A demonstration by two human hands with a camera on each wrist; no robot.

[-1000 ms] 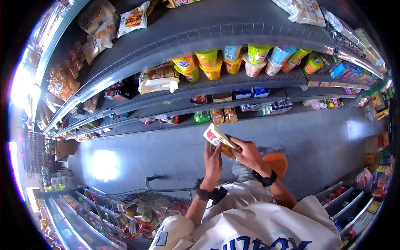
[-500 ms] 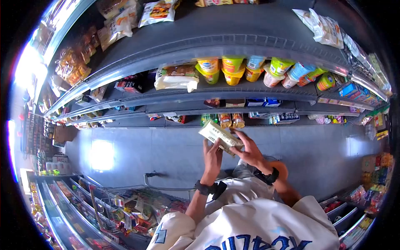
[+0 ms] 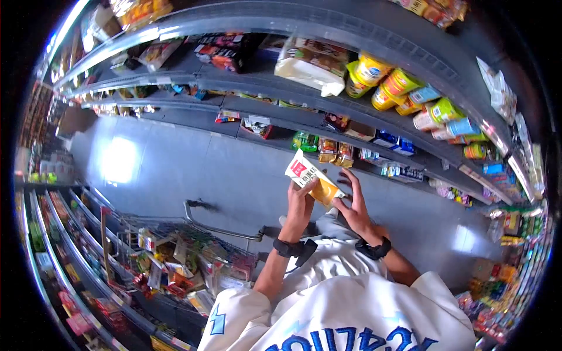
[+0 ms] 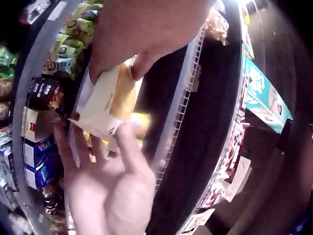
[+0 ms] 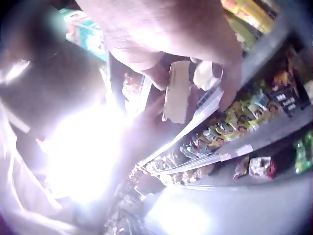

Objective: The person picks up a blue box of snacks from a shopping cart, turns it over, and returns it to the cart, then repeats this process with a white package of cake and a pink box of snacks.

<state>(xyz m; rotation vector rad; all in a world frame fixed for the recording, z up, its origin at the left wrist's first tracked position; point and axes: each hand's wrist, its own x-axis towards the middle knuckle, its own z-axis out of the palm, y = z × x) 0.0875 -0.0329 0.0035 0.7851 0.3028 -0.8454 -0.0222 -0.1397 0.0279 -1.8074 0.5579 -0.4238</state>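
In the head view a white food packet (image 3: 316, 184) with a red label, dark lettering and a yellow lower part is tilted in front of the person's body. The left hand (image 3: 300, 209) grips its left side, thumb over the front. At the packet's lower right corner is the right hand (image 3: 356, 209), its thumb touching there and its other fingers spread and mostly straight. The left wrist view has the packet (image 4: 110, 100) between the left hand (image 4: 142, 34) above and the right hand (image 4: 105, 191) below. Glare washes out much of the right wrist view.
Ahead, tiered shelves hold cup noodles (image 3: 398, 82), a large white-and-brown pack (image 3: 313, 61) and several snack packs (image 3: 328, 150) on the lowest tier. To the left stands a loaded wire shopping cart (image 3: 234, 235), near another stocked shelf (image 3: 52, 245).
The packet has been turned from a plain lettered face to its red-labelled, yellow front. The right hand's grip has loosened and its fingers have spread. The head view has swung left.
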